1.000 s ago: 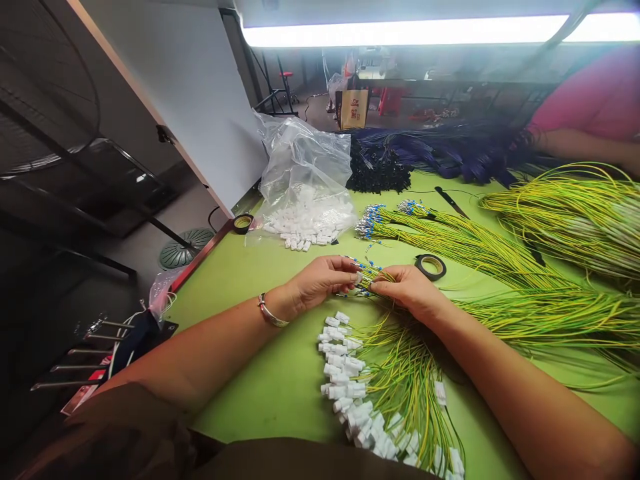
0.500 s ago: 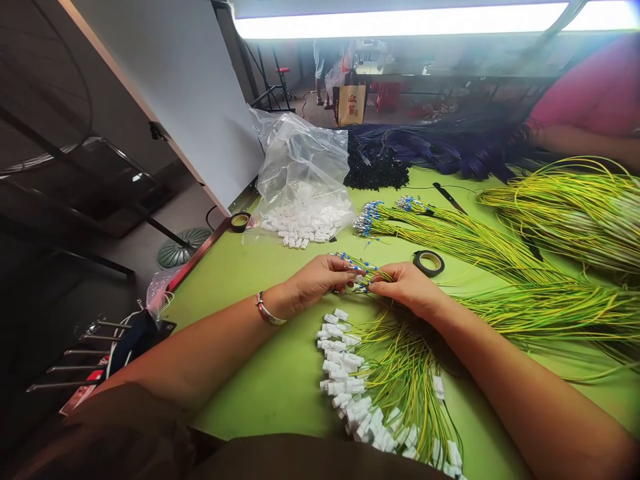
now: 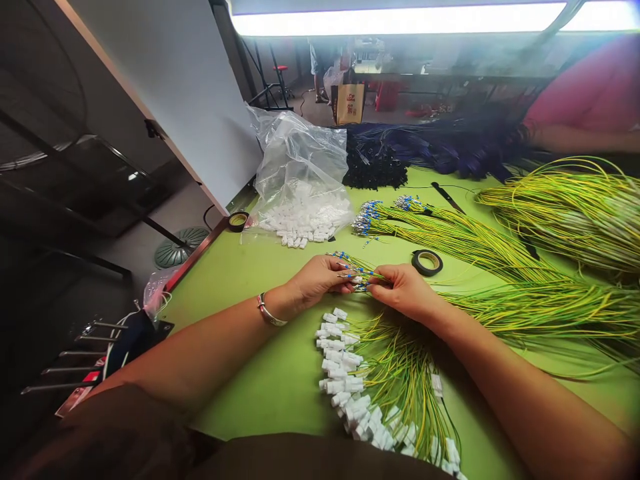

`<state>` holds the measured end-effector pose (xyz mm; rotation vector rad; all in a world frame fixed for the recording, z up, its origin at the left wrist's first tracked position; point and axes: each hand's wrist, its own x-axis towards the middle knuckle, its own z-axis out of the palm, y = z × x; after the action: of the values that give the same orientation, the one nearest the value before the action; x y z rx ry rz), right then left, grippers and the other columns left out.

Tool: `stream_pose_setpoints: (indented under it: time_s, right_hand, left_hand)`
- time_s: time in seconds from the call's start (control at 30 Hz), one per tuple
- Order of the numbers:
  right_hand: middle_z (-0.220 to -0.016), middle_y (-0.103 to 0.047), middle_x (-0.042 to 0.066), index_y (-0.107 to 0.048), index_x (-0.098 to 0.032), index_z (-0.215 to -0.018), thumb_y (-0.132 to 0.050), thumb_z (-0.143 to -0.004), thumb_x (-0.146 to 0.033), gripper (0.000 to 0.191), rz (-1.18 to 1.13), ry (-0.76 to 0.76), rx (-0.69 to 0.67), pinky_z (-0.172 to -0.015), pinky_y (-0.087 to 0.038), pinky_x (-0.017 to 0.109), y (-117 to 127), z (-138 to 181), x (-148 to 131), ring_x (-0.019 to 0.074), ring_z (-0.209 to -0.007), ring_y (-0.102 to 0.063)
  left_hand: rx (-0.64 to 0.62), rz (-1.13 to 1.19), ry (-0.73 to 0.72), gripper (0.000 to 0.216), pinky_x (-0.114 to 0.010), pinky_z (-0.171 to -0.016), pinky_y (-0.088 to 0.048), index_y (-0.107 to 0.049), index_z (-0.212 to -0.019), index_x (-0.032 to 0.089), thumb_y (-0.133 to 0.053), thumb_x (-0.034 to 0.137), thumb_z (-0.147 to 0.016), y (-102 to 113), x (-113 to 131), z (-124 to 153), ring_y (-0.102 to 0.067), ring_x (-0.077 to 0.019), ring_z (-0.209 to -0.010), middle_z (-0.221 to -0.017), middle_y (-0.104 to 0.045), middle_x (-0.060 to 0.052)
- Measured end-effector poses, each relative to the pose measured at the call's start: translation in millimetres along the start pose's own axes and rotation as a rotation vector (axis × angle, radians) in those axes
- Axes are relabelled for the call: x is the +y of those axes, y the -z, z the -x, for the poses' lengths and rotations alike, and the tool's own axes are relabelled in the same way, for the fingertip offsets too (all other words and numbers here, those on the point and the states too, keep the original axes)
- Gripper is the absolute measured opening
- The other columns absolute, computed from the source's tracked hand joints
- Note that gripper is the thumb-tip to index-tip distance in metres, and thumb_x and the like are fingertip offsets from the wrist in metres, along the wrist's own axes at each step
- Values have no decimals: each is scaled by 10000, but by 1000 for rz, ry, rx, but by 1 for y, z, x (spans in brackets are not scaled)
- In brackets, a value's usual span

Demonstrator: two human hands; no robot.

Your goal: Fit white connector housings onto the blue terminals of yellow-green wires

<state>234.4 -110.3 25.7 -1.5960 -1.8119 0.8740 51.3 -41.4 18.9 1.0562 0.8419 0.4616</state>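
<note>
While your right hand [image 3: 413,291] closes round yellow-green wires [image 3: 380,275] over the worktop [image 3: 270,373], your left hand [image 3: 317,277] pinches a white connector [image 3: 357,280], partly hidden among blue-banded tips [image 3: 361,271]. Much of what each grip holds is covered.

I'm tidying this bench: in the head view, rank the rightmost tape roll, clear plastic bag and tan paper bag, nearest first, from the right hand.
1. Rightmost tape roll: just beyond the right hand.
2. Clear plastic bag: farther back, to the left.
3. Tan paper bag: farthest, beyond the table.
</note>
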Motion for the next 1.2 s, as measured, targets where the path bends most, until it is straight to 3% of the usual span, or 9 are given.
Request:
stream_pose_setpoints:
  time_s: [0.2, 0.47, 0.6, 0.8, 1.03, 1.2]
  right_hand:
    - [-506, -431, -39, -583, -149, -609, -500, -688, -265, 163, 27, -8, 27, -473, -272, 222, 0, 0, -1, 86, -502, -348]
    - [-496, -403, -43, -523, -166, -558, -511, -691, -265, 166, 35, -3, 16, -464, -254, 221, -1, 1, 0, 83, -496, -322]
    - [-499, -405, -44, -550, -164, -580, -504, -691, -252, 149, 21, -11, -12, -464, -257, 223, 0, 1, -1, 84, -491, -323]
    - [-489, -426, -42, -535, -174, -571, -515, -678, -225, 120, 178, 13, -13, -476, -241, 238, 1, 0, -2, 86, -479, -337]
    - [-485, -403, -39, -532, -164, -548, -548, -716, -315, 226, -22, 4, 83, -468, -257, 230, -4, 1, -8, 81, -494, -328]
    - [-429, -489, -33, -560, -171, -635, -625, -692, -366, 213, -269, -189, 17, -418, -302, 224, 0, 3, -9, 93, -404, -425]
  left_hand:
    - [10, 108, 14, 337, -188, -588, -481, -680, -760, 72, -858, 261, -545, 1, -2, -1, -593, -70, -555, -661, -664, -36]
    - [-12, 171, -7, 349, -178, -569, -486, -669, -743, 69, -862, 273, -536, 3, -2, -2, -588, -64, -558, -710, -673, -50]
    - [-25, 140, -3, 365, -177, -545, -476, -666, -735, 71, -864, 298, -529, 1, -1, -1, -586, -70, -535, -654, -662, -43]
    - [4, 36, -24, 360, -172, -487, -435, -647, -733, 94, -850, 329, -550, -1, -1, -1, -573, -79, -471, -566, -644, -28]
    - [18, -21, -118, 368, -195, -486, -459, -624, -746, 94, -829, 353, -585, -6, -2, 3, -571, -94, -463, -548, -633, -26]
    - [20, 102, -67, 274, -171, -496, -459, -616, -742, 86, -808, 245, -630, -6, -3, 1, -573, -72, -482, -598, -645, -25]
